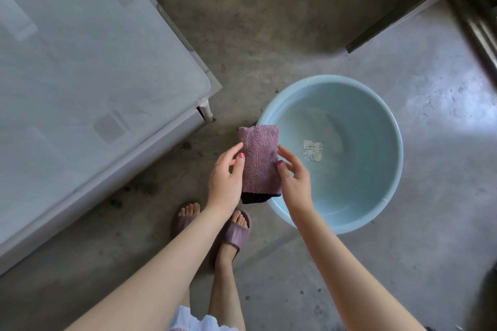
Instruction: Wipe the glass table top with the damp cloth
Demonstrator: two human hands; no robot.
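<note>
A folded mauve terry cloth [259, 158] with a dark underside at its lower end is held flat between both my hands, above the floor and the basin's left rim. My left hand [226, 179] holds its left edge, thumb on top. My right hand [294, 179] holds the right edge, thumb on the cloth. The frosted glass table top [88, 67] fills the left of the view, its rounded corner about a hand's length to the upper left of the cloth.
A pale blue plastic basin [387, 126] with shallow water and a worn sticker inside stands on the concrete floor at right. My feet in mauve slippers [234, 234] are below the cloth. A dark frame edge [403, 13] crosses the upper right.
</note>
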